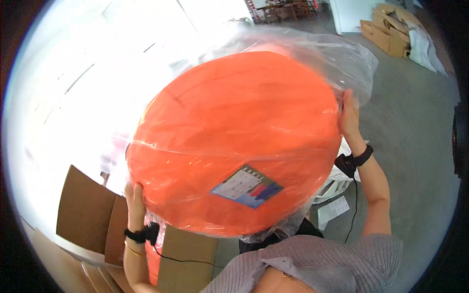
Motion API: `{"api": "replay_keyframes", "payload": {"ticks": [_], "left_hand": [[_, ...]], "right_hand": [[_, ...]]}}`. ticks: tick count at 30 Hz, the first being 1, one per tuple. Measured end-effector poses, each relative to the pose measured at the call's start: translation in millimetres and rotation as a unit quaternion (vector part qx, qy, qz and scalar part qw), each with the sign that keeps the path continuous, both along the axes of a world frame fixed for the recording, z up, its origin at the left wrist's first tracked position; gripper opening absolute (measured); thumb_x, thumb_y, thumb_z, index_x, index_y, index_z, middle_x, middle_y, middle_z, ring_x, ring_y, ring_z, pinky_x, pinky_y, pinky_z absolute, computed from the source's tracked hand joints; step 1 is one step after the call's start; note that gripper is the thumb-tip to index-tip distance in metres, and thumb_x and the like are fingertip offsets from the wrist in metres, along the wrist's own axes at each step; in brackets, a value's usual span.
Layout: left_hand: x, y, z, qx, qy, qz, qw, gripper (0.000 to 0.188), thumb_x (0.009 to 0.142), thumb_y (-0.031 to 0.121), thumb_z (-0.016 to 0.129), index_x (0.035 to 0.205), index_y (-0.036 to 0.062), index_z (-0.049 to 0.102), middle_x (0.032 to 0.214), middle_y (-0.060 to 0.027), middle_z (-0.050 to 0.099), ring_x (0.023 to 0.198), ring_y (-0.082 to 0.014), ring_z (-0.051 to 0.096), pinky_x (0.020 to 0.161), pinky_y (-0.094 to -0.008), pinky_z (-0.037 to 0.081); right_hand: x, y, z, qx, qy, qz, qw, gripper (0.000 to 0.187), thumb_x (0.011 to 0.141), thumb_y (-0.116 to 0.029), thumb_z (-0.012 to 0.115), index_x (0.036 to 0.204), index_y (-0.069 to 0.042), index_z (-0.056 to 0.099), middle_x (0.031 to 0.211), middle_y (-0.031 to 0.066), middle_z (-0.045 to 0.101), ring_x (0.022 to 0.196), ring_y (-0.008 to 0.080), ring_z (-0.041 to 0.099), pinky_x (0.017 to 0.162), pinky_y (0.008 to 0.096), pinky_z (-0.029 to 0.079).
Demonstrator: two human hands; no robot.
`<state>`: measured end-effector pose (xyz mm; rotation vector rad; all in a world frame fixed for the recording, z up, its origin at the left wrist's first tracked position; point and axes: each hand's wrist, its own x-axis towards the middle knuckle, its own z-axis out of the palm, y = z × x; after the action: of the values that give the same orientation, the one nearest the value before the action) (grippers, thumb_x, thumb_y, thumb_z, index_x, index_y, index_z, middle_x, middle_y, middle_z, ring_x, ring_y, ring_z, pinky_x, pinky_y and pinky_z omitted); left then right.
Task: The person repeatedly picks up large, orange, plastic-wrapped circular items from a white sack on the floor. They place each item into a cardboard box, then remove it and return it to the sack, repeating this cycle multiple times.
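Note:
In front of me I hold up a large, flat, round orange fabric disc (239,117) in a see-through plastic bag (349,56). A printed label card (247,186) shows on its lower part. My left hand (135,198) grips the disc's lower left edge, thumb on the near face. My right hand (350,115) clasps the upper right edge through the plastic. On both hands the fingers behind the disc are partly hidden. Loose plastic bunches beyond the far edge and hangs below the near one.
An opened cardboard box (188,254) with orange material inside stands at lower left. White plastic (332,188) and a white sheet (333,212) lie on the grey floor (410,146). Cardboard boxes (388,36) are piled at far right. Cables (355,210) hang from my wrist straps.

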<state>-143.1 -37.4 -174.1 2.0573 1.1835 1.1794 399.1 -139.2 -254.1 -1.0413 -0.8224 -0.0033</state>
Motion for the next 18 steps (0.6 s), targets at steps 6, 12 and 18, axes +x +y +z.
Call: {"api": "replay_keyframes", "payload": {"ticks": [6,12,18], "left_hand": [[11.2,17.3,-43.9,0.138,-0.145,0.086,0.976,0.027,0.091,0.02,0.038,0.07,0.0034,0.041,0.07,0.0028,0.037,0.067,-0.0071,0.034,0.057,-0.0248,0.031],[10.7,17.0,-50.3,0.123,-0.116,0.197,0.966,0.036,0.095,0.029,0.032,0.073,0.0039,0.046,0.07,0.003,0.042,0.065,-0.0072,0.037,0.058,-0.0244,0.034],[7.7,-7.5,-71.3,-0.062,-0.263,0.109,0.957,0.04,0.095,0.032,0.036,0.073,0.0029,0.054,0.068,0.0025,0.052,0.06,-0.005,0.042,0.053,-0.0229,0.034]], "right_hand": [[54.0,9.8,-48.8,0.027,0.167,0.201,0.965,0.047,0.091,-0.044,0.039,0.103,-0.002,0.057,0.088,0.0027,0.058,0.079,0.0089,0.051,0.068,0.023,0.04],[42.2,-23.0,-69.2,-0.231,-0.011,0.298,0.926,0.055,0.079,-0.028,0.057,0.122,0.002,0.042,0.122,0.0067,0.047,0.104,0.0155,0.048,0.088,0.0296,0.038],[38.4,-43.7,-101.0,-0.178,-0.038,0.192,0.964,0.047,0.069,-0.014,0.058,0.112,0.002,0.05,0.108,0.0061,0.055,0.098,0.018,0.052,0.086,0.0287,0.04]]}}
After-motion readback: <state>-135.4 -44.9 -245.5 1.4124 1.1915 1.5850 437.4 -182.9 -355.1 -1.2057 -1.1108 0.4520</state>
